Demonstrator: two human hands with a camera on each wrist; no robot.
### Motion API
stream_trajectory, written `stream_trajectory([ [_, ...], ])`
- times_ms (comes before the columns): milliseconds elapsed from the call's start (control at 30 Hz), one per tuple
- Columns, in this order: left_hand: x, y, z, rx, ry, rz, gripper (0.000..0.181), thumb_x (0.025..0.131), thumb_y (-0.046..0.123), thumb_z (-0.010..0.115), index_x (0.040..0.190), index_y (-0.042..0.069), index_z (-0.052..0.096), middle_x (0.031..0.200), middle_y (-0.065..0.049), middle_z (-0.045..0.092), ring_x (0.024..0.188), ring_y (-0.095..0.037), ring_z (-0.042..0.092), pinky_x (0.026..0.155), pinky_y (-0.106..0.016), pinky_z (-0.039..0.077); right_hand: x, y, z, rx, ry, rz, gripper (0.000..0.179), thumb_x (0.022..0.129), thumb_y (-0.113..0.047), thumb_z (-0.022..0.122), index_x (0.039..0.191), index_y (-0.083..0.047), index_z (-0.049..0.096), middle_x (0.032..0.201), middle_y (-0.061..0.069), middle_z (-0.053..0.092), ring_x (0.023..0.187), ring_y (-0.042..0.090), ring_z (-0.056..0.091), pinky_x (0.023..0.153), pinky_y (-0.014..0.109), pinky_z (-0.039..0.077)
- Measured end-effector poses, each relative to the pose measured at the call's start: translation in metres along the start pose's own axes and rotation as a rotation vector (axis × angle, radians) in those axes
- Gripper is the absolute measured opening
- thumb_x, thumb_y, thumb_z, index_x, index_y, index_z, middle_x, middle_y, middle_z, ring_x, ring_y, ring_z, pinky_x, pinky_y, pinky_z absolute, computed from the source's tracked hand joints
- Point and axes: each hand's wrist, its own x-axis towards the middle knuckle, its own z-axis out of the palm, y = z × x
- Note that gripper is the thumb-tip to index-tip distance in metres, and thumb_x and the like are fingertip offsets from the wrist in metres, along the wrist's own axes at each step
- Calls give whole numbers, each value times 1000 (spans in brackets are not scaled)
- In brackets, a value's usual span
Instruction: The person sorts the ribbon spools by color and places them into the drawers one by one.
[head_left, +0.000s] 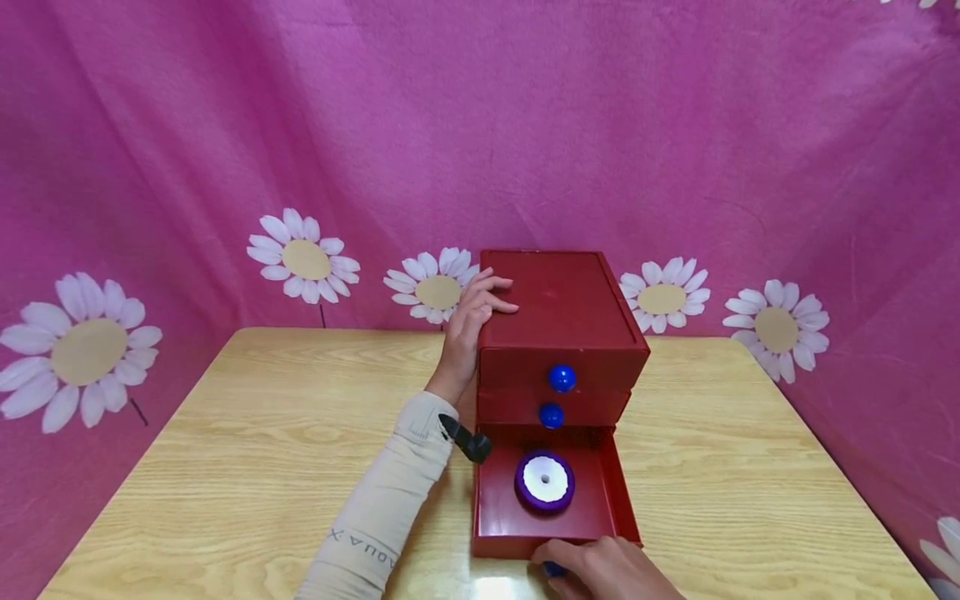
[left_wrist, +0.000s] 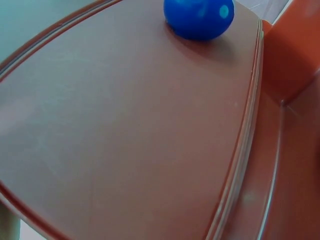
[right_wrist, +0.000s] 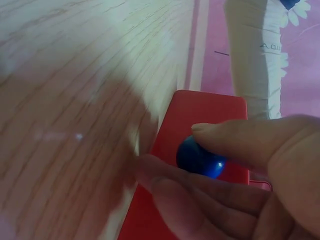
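Observation:
A red drawer cabinet stands on the table, its bottom drawer pulled far out. Inside that drawer lies a round roll with a white face, a small centre hole and a purple rim; its exact kind I cannot tell. My left hand rests against the cabinet's left side, fingers reaching over the top edge. At the drawer's front, my right hand holds the blue knob between thumb and fingers. The left wrist view shows a red drawer front with a blue knob; no left fingers show there.
Two upper drawers with blue knobs are above the pulled-out one, the middle one standing slightly forward. The cabinet sits on a light wooden table. Behind it hangs a pink cloth with white daisies.

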Motion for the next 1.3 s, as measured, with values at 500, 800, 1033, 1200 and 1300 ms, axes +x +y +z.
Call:
stream_trajectory([
  [500, 1, 0, 2, -10, 1, 24, 36, 88, -1, 33, 96, -16, 65, 128, -35, 48, 137, -46, 25, 116, -46, 12, 8, 10, -15, -98, 69, -67, 32, 85, -22, 72, 115, -32, 64, 109, -15, 65, 92, 8, 62, 84, 41, 54],
  [800, 0, 2, 0, 5, 0, -24, 37, 89, 2, 34, 98, -14, 66, 131, -32, 48, 139, -40, 24, 116, -46, 12, 21, 12, -23, -202, 148, -80, 36, 85, -17, 73, 117, -29, 63, 108, -12, 64, 91, 9, 60, 84, 42, 55],
  [1033, 0, 0, 0, -12, 5, -9, 37, 89, 1, 33, 97, -15, 66, 130, -34, 48, 139, -43, 24, 116, -46, 12, 32, 20, -24, -247, 225, -121, 29, 86, -8, 69, 111, -23, 64, 97, -12, 66, 78, 1, 58, 81, 37, 56],
  [1200, -1, -1, 2, -17, 10, 7, 37, 88, 1, 33, 96, -16, 66, 128, -35, 48, 138, -44, 24, 116, -46, 11, 39, 26, -23, -302, 282, -137, 24, 87, -6, 67, 108, -19, 65, 90, -10, 68, 71, -2, 55, 72, 30, 56],
  [1300, 0, -1, 2, -19, 15, 20, 37, 88, 0, 33, 95, -16, 65, 128, -36, 48, 137, -46, 24, 116, -45, 12, 43, 28, -23, -316, 302, -133, 23, 88, -7, 67, 108, -18, 65, 92, -8, 69, 70, -1, 55, 72, 30, 56],
])
